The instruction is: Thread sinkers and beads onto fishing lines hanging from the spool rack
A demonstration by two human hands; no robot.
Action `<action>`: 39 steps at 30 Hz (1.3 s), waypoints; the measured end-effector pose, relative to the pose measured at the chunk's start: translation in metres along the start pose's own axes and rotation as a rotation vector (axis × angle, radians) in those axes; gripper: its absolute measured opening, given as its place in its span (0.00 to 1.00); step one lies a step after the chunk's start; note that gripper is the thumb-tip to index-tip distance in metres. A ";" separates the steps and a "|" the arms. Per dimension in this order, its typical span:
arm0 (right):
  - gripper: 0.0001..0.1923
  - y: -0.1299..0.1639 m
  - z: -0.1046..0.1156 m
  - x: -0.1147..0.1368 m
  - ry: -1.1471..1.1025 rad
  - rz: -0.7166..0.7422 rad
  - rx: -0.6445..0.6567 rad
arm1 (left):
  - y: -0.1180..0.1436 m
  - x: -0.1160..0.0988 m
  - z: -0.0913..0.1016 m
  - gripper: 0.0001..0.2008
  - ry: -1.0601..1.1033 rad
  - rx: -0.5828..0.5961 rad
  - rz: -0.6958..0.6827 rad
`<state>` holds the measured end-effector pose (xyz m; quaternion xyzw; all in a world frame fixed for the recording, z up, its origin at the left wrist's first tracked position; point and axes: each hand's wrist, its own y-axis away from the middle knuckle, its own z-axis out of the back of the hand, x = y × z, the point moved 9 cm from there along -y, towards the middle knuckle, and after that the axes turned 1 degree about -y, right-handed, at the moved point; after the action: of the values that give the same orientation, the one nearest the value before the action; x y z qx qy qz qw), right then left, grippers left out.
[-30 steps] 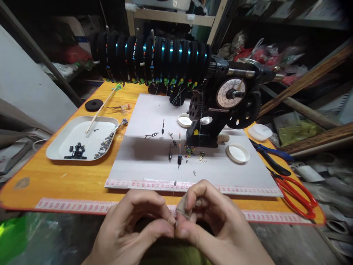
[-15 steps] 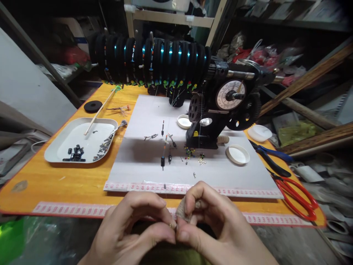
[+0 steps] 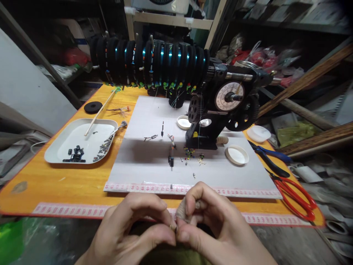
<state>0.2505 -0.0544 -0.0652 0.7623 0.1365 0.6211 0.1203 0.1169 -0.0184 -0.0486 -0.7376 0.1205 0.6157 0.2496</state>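
Small gold-coloured piece (image 3: 172,227) sits at the tip of the left hand (image 3: 118,226), pinched between thumb and forefinger, low in front of the table's (image 3: 91,180) near edge. The left fingers arch over toward the right, the thumb stretched beneath them, leaving a hollow between. The right hand (image 3: 220,224) mirrors it, its forefinger sharply bent and its thumb pointing left, so that the two sets of fingertips meet or nearly meet. A beige wrap (image 3: 181,210) shows by the right forefinger; whether the right fingers clamp anything, I cannot tell.
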 end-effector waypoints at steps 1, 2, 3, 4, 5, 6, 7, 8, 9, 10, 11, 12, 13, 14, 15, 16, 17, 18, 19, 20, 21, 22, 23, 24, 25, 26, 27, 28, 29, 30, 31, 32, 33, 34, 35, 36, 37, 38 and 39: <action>0.18 0.000 0.000 -0.001 -0.007 -0.001 -0.003 | -0.001 -0.002 -0.001 0.18 -0.013 0.014 -0.012; 0.18 0.001 0.000 -0.001 -0.013 0.001 -0.002 | -0.001 -0.003 -0.001 0.18 -0.024 0.014 -0.024; 0.19 0.001 0.000 -0.001 -0.015 0.003 0.000 | -0.002 -0.004 -0.001 0.17 -0.031 0.003 -0.035; 0.19 0.001 0.001 -0.002 -0.014 0.002 0.000 | -0.002 -0.005 0.000 0.16 -0.034 -0.013 -0.043; 0.19 0.002 0.001 -0.002 -0.010 0.000 -0.001 | -0.002 -0.006 0.000 0.15 -0.034 -0.029 -0.045; 0.19 0.002 0.001 -0.002 -0.007 -0.001 -0.001 | -0.002 -0.006 0.001 0.14 -0.032 -0.045 -0.044; 0.18 0.002 0.001 -0.002 -0.006 -0.003 0.000 | -0.002 -0.005 0.002 0.13 -0.030 -0.057 -0.039; 0.18 0.002 0.001 -0.002 -0.006 -0.003 -0.002 | -0.002 -0.004 0.002 0.13 -0.029 -0.063 -0.032; 0.18 0.002 0.001 -0.001 -0.007 -0.001 -0.005 | -0.002 -0.004 0.003 0.14 -0.027 -0.061 -0.025; 0.18 0.003 0.001 0.000 -0.010 0.001 -0.006 | -0.002 -0.003 0.003 0.14 -0.026 -0.053 -0.022; 0.18 0.003 0.001 0.001 -0.014 0.003 -0.005 | -0.002 -0.003 0.002 0.15 -0.026 -0.038 -0.024; 0.18 0.003 0.000 0.001 -0.019 0.001 -0.005 | -0.002 -0.004 0.002 0.17 -0.029 -0.023 -0.027; 0.18 0.003 0.000 0.002 -0.024 -0.001 -0.001 | -0.003 -0.004 0.001 0.18 -0.032 -0.007 -0.030; 0.18 0.003 -0.001 0.002 -0.027 -0.001 0.002 | -0.003 -0.005 0.001 0.18 -0.035 0.005 -0.033; 0.18 0.003 -0.001 0.002 -0.033 0.000 0.007 | -0.003 -0.005 0.000 0.18 -0.039 0.007 -0.036; 0.18 0.003 -0.002 0.003 -0.038 0.004 0.012 | -0.003 -0.006 0.000 0.17 -0.041 0.000 -0.041; 0.18 0.003 -0.002 0.003 -0.038 0.008 0.016 | -0.003 -0.006 0.001 0.16 -0.042 -0.012 -0.047; 0.19 0.002 -0.002 0.004 -0.035 0.012 0.020 | -0.003 -0.006 0.001 0.15 -0.045 -0.022 -0.054; 0.18 0.002 -0.002 0.003 -0.029 0.011 0.022 | -0.003 -0.006 0.001 0.14 -0.050 -0.023 -0.061; 0.18 0.002 -0.002 0.002 -0.022 0.007 0.020 | -0.003 -0.006 0.001 0.15 -0.053 -0.014 -0.068; 0.19 0.002 -0.002 0.001 -0.014 -0.001 0.018 | -0.003 -0.006 0.000 0.17 -0.062 0.003 -0.072; 0.19 0.002 -0.001 -0.001 -0.006 -0.008 0.014 | -0.004 -0.006 -0.001 0.18 -0.077 0.027 -0.083; 0.19 0.002 0.000 -0.002 -0.002 -0.015 0.007 | -0.005 -0.008 -0.002 0.19 -0.104 0.064 -0.098; 0.20 0.001 0.001 -0.003 0.001 -0.020 -0.001 | -0.006 -0.010 -0.004 0.20 -0.140 0.112 -0.122; 0.20 0.001 0.002 -0.003 0.008 -0.023 -0.002 | -0.007 -0.013 -0.007 0.21 -0.187 0.165 -0.155; 0.20 -0.001 0.002 -0.003 0.020 -0.024 0.006 | -0.009 -0.017 -0.010 0.22 -0.246 0.222 -0.186; 0.20 -0.002 0.002 -0.003 0.032 -0.027 0.020 | -0.010 -0.020 -0.014 0.22 -0.314 0.287 -0.214; 0.21 -0.004 0.001 -0.002 0.040 -0.031 0.039 | -0.011 -0.021 -0.019 0.20 -0.385 0.359 -0.237; 0.21 -0.006 0.000 -0.002 0.041 -0.041 0.065 | -0.012 -0.021 -0.023 0.18 -0.463 0.424 -0.253; 0.21 -0.007 -0.002 -0.002 0.032 -0.054 0.090 | -0.011 -0.020 -0.028 0.16 -0.538 0.487 -0.268; 0.21 -0.008 -0.003 -0.002 0.012 -0.064 0.105 | -0.011 -0.019 -0.031 0.15 -0.591 0.531 -0.286; 0.20 -0.008 -0.003 0.000 -0.011 -0.056 0.105 | -0.011 -0.019 -0.033 0.17 -0.610 0.552 -0.312; 0.19 -0.008 -0.002 0.002 -0.022 -0.029 0.094 | -0.011 -0.020 -0.033 0.20 -0.595 0.536 -0.337; 0.17 -0.007 0.000 0.006 -0.012 0.017 0.069 | -0.012 -0.021 -0.031 0.24 -0.546 0.490 -0.353; 0.14 -0.005 0.002 0.010 0.023 0.082 0.029 | -0.014 -0.022 -0.026 0.28 -0.474 0.421 -0.364; 0.09 -0.002 0.005 0.015 0.083 0.165 -0.028 | -0.015 -0.022 -0.021 0.30 -0.400 0.345 -0.360; 0.05 0.003 0.009 0.020 0.164 0.260 -0.099 | -0.016 -0.021 -0.016 0.31 -0.337 0.270 -0.355; 0.02 0.009 0.012 0.026 0.256 0.360 -0.174 | -0.017 -0.019 -0.013 0.31 -0.289 0.202 -0.348; 0.04 0.016 0.013 0.031 0.346 0.459 -0.247 | -0.017 -0.018 -0.009 0.31 -0.249 0.139 -0.351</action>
<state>0.2701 -0.0586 -0.0338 0.6357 -0.0970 0.7646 0.0437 0.1292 -0.0113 -0.0263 -0.6466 0.0009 0.6394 0.4161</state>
